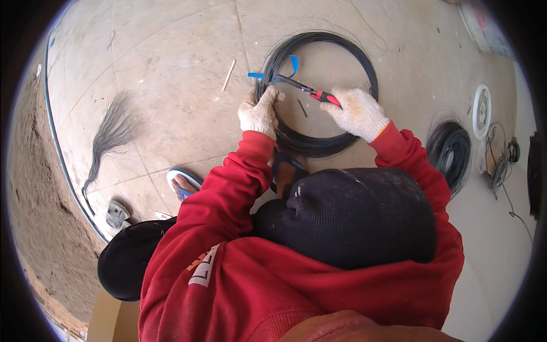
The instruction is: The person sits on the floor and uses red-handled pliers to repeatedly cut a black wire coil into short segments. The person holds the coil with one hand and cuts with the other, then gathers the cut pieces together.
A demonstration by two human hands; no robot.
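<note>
A large coil of thin black wire (342, 139) lies on the concrete floor in front of me, with a blue strap (293, 67) tied on its upper left. My left hand (259, 111), in a white knit glove, grips the left side of the coil. My right hand (359, 111), also gloved, holds red-handled cutters (310, 91). Their jaws point left toward the wire, close to the blue strap and just above my left hand. My red sleeves and dark head covering fill the lower middle of the view.
A bundle of cut black wire strands (111, 134) lies at the left. A smaller wire coil (450, 151), a white spool (481, 111) and loose cable sit at the right. A sandalled foot (182, 182), a thin stick (228, 75) and a white bucket (481, 25) are nearby.
</note>
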